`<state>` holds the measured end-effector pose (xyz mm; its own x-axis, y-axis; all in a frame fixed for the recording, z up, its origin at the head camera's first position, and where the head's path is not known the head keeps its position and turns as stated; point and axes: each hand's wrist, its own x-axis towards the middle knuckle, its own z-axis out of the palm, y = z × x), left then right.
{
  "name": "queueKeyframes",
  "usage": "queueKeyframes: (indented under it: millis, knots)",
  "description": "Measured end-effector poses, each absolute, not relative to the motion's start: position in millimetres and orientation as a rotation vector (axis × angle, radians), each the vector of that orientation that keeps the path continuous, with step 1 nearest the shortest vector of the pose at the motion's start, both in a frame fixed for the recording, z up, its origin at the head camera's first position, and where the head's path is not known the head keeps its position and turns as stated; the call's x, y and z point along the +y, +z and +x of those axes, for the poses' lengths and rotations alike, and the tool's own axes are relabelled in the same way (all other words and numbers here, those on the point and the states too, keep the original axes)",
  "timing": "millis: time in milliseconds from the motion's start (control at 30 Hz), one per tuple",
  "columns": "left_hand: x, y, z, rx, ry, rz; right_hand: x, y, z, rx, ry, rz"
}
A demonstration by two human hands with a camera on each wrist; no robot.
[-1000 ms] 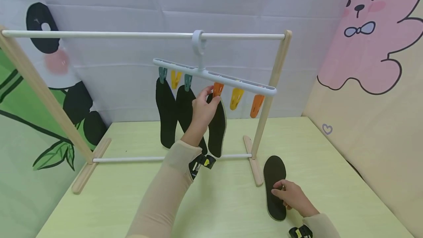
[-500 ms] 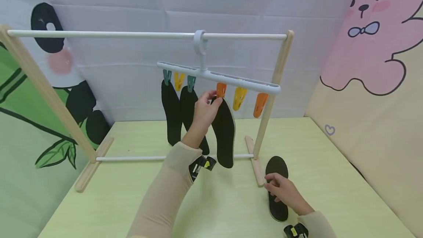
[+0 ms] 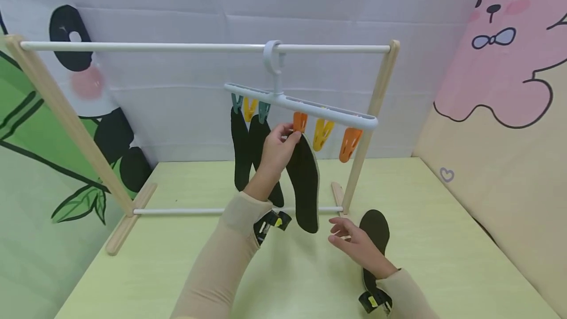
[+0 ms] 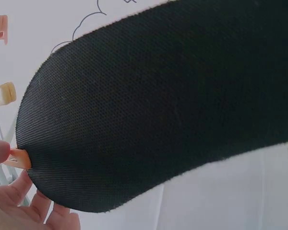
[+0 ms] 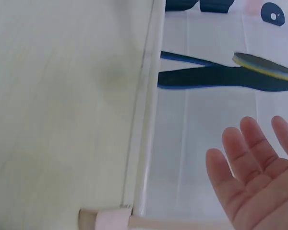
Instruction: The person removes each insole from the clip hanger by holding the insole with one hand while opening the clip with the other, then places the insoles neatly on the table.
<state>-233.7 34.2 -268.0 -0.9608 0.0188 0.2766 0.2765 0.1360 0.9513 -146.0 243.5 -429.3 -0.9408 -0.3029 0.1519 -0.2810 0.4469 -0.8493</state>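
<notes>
You have the white-and-wood rack (image 3: 168, 47) standing on a pale yellow-green table (image 3: 443, 250). Behind the rack hangs a creased whitish cloth (image 3: 177, 117). To the rack's left, the wall covering shows a black, white and green cartoon figure (image 3: 86, 82); to its right, a pink cartoon bear (image 3: 491, 73) on a cream ground.

A pale hanger (image 3: 328, 111) is hooked on the rack's top bar. Under that bar, your left hand (image 3: 273, 157) pinches an orange clip (image 3: 299, 121) at the upper end of a hanging black insole (image 3: 305, 191). Two more insoles (image 3: 240, 149) hang from blue-green clips (image 3: 264, 111), nearer the rack's left end. Your right hand (image 3: 358, 249) has its fingers loosely spread and holds nothing, in front of the rack's right foot. Beneath and beside it, a loose insole (image 3: 376, 228) lies on the table, just right of the rack.
</notes>
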Motion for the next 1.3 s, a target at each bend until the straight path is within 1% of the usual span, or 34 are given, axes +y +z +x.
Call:
queueKeyframes:
  millis: [300, 667, 933, 1300]
  knots:
    - [33, -270, -232, -2.193, -1.912, -0.314, 218, -423, -149, 2.579, -1.623, -0.610]
    - [30, -269, -229, -2.137, -1.850, -0.318, 211, -420, -146, 2.584, -1.666, -0.557]
    - [30, -271, -230, -2.125, -1.874, -0.249, 209, -420, -142, 2.521, -1.642, -0.738]
    - [32, -271, -236, -2.095, -1.969, -0.340, 211, -419, -141, 2.549, -1.584, -0.833]
